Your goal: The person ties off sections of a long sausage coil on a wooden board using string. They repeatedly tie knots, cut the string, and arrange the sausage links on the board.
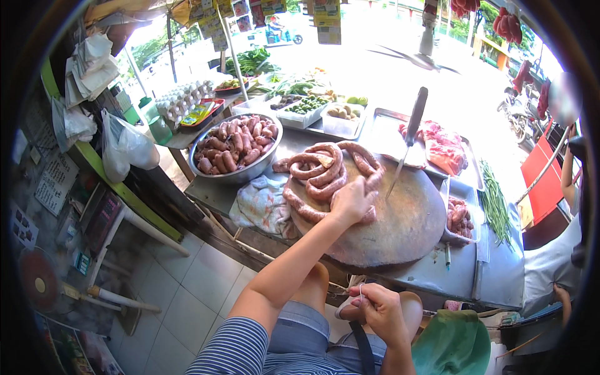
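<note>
A long coiled fresh sausage [303, 203] lies on a round wooden chopping block [400, 231]. My left hand [353, 200] reaches onto the block, fingers closed round part of the sausage at the coil's lower right. My right hand [378, 306] is lower, in front of the block above my lap, pinching a thin white string [360, 289]. A long knife [414, 115] stands upright in the block behind the sausage. A steel bowl heaped with short sausage links [237, 144] sits at the back left. A crumpled patterned cloth [256, 206] lies left of the block.
A meat tray [444, 150], a plastic tub of meat [459, 219] and long beans [494, 206] are at right, near another person's arm [569, 175]. Vegetable containers [306, 106] and egg cartons [181, 103] stand behind. White bags [125, 147] hang at left. A green plastic seat [450, 344] is below.
</note>
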A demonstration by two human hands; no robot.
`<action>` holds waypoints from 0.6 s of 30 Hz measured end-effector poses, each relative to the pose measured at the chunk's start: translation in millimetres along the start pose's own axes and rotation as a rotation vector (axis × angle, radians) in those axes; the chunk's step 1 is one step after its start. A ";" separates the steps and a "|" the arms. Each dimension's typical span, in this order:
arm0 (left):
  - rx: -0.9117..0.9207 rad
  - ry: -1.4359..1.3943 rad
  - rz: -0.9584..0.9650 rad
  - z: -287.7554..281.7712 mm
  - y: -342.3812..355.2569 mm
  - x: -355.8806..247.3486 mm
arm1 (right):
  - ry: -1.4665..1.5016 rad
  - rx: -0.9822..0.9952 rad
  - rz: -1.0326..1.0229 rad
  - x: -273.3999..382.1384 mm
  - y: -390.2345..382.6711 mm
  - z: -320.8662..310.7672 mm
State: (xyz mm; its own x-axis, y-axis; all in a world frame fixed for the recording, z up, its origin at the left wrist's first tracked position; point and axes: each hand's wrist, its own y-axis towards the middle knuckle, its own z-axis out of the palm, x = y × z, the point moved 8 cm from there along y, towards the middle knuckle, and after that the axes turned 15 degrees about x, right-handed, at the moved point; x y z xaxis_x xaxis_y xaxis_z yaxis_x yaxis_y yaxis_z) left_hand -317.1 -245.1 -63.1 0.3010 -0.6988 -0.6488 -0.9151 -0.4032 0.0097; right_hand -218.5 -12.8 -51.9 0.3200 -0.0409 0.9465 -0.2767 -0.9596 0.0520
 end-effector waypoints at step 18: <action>0.342 -0.256 0.513 24.6 -115.6 -98.9 | 0.394 -0.681 -0.071 -34.3 -29.3 -87.2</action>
State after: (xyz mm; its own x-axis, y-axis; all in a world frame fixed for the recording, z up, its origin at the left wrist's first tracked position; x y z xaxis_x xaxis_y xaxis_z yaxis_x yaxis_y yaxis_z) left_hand -247.7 -114.8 -18.8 -0.2297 -0.5724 -0.7872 -0.9716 0.1828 0.1506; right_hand -300.4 41.0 -58.1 0.0480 0.2377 0.9702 -0.8023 -0.5694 0.1792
